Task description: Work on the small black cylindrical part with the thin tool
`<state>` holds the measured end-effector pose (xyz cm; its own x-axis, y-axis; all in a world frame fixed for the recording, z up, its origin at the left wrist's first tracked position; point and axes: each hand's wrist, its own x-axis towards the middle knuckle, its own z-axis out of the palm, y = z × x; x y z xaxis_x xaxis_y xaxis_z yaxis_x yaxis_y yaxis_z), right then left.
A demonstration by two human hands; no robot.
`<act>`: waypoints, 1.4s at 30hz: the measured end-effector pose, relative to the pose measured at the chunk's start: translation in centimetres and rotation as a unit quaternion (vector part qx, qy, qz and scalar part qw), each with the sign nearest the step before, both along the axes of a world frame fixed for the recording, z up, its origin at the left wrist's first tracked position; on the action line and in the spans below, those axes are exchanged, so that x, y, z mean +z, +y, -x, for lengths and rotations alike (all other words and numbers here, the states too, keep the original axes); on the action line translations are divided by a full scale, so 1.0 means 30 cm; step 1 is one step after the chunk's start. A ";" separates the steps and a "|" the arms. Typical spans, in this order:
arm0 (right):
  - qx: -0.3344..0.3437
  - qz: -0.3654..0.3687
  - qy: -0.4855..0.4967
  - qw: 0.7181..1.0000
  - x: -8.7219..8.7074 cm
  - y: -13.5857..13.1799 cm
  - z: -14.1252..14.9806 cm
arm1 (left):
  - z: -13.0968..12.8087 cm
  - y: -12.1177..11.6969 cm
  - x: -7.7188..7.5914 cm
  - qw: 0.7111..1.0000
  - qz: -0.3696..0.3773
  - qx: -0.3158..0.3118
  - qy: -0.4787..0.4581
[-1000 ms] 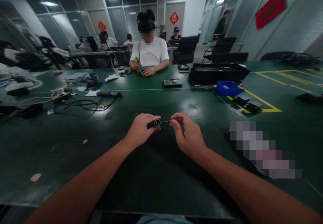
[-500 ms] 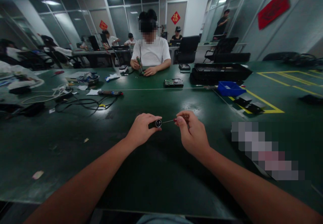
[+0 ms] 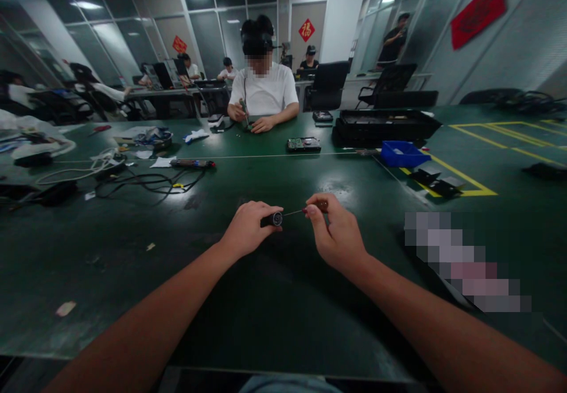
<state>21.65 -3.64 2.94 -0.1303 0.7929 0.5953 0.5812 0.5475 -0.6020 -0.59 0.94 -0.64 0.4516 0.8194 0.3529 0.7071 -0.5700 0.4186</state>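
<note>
In the middle of the head view, my left hand [image 3: 248, 227] is closed around a short black cylinder [image 3: 271, 220], its round silver-rimmed end turned toward me. My right hand [image 3: 337, 226] pinches the red-brown handle of a thin screwdriver [image 3: 294, 212]. The screwdriver's shaft points left and its tip meets the edge of the cylinder's round end; whether it touches or sits in it I cannot tell. Both hands are held just above the green table [image 3: 248, 316].
Across the table a person in a white shirt [image 3: 266, 91] works with a screwdriver. Between us lie a hard drive [image 3: 303, 144], a black tray [image 3: 385, 126], a blue bin [image 3: 404, 154] and black metal pieces [image 3: 436, 182]. Cables [image 3: 146, 183] lie left; a blurred-out object [image 3: 469, 269] lies right.
The cylinder's round end has turned slightly and sits a little lower. The screwdriver and my right hand have shifted slightly left, along with the whole view. Both grips stay the same.
</note>
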 end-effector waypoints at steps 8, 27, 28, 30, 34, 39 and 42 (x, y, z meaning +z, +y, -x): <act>0.017 0.005 -0.030 0.999 0.002 -0.004 0.004 | -0.007 -0.005 0.004 1.000 -0.001 -0.004 0.009; -0.050 -0.022 -0.069 0.996 0.012 0.017 -0.011 | -0.002 -0.006 0.004 1.000 0.009 0.007 -0.025; -0.046 -0.032 -0.074 0.996 0.010 0.019 -0.011 | -0.002 -0.006 0.005 0.999 0.005 0.013 -0.033; -0.026 -0.034 -0.086 0.995 0.004 0.023 -0.010 | -0.002 -0.008 0.007 0.999 0.002 0.024 -0.041; -0.008 0.023 -0.130 0.991 0.005 0.027 -0.010 | -0.004 -0.009 0.009 0.998 0.009 0.036 -0.042; -0.054 0.177 -0.293 0.938 0.021 0.037 -0.014 | -0.007 -0.012 0.012 0.998 0.011 0.035 -0.044; -0.056 0.257 -0.350 0.899 0.011 0.049 -0.018 | -0.008 -0.014 0.015 0.998 0.014 0.037 -0.043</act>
<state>22.20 -2.17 3.27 -0.2329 0.9712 -0.0507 0.9500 0.2161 -0.2253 -0.36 0.51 -0.20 0.3595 0.8589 0.3647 0.7074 -0.5057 0.4938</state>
